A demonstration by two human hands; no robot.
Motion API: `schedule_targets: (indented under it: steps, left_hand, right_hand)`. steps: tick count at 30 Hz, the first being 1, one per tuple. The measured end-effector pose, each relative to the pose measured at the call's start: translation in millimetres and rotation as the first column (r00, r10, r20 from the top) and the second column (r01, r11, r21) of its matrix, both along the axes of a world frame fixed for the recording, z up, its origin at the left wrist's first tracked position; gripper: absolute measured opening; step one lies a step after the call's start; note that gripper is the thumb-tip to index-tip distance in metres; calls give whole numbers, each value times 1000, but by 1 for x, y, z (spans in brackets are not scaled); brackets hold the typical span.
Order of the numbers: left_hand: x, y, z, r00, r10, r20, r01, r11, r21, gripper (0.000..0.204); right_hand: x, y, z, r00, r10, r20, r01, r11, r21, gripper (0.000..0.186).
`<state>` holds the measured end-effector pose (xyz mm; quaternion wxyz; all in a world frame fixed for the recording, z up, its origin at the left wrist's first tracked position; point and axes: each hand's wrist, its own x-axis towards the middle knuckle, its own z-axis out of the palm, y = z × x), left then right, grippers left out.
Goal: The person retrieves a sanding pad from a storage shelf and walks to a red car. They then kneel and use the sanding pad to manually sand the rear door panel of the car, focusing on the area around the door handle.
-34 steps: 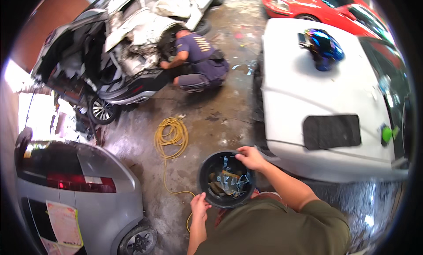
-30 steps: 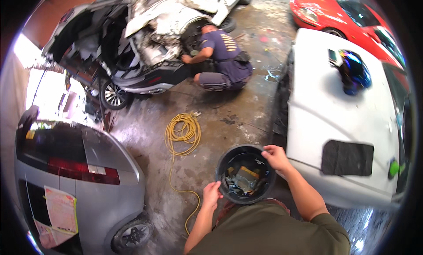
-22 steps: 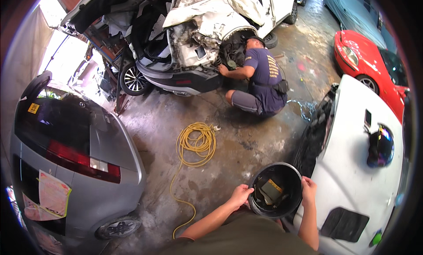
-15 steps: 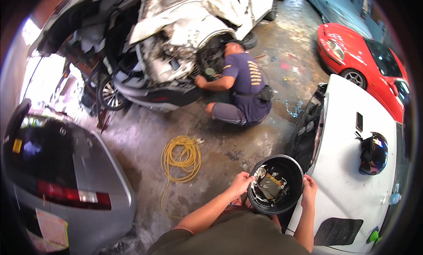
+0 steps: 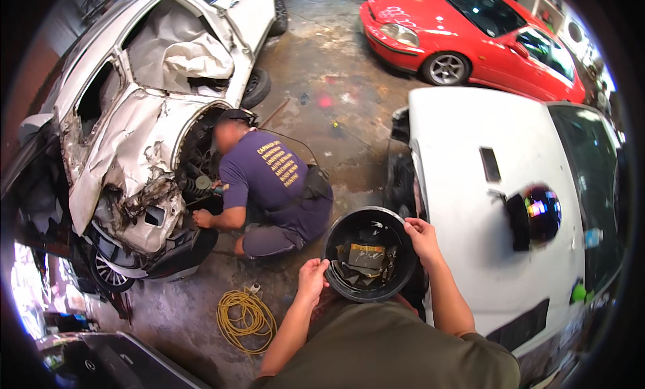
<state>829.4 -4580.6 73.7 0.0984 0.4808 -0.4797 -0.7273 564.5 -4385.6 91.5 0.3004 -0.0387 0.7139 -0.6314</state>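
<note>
Yellow words (image 5: 277, 164) stand on the left person's (image 5: 259, 218) shirt (image 5: 243, 170), dark letters (image 5: 367, 248) on the orange label (image 5: 377, 250) inside the near bucket (image 5: 373, 217).

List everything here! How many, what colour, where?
bucket: one, black, below centre
pieces: several, mostly greyish, in bucket
cord: one, yellow, on floor
wrecked car: one, white, left
person: one, purple shirt, by wrecked car
tyre: one, dark, by wrecked car
grey car: one, grey, lower left
red car: one, red, top right
white car: one, white, right
phone: one, black, on white car
helmet: one, dark, on white car
mat: one, black, on white car
green thing: one, green, right
left hand: one, bare, on bucket
right hand: one, bare, on bucket
</note>
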Motion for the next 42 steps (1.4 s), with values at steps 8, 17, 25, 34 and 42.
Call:
schedule_targets:
  steps: [8, 17, 25, 34, 42]
  left_hand:
    - [-154, -144, -5, 995, -97, -20, 96, 995, -17, 22]
    - [-315, -261, -11, 969, -246, 34, 246, 969, -19, 21]
    - [-425, -324, -15, 978, -206, 33, 205, 978, 34, 23]
    - [-567, -440, -46, 990, -143, -20, 143, 990, 6, 26]
    - [-732, -583, -94, 988, -149, 47, 156, 960, -233, 36]
  right_hand:
    - [-135, -117, -10, 998, -37, -49, 38, 999, 37, 32]
    - [-261, -201, 5, 987, -158, 5, 158, 986, 53, 33]
    - [-379, -269, -10, 994, -93, -63, 102, 984, 149, 32]
    - [-553, -399, -41, 988, 55, -146, -35, 990, 139, 31]
    - [-721, -543, -67, 990, 25, -137, 4, 978, 208, 31]
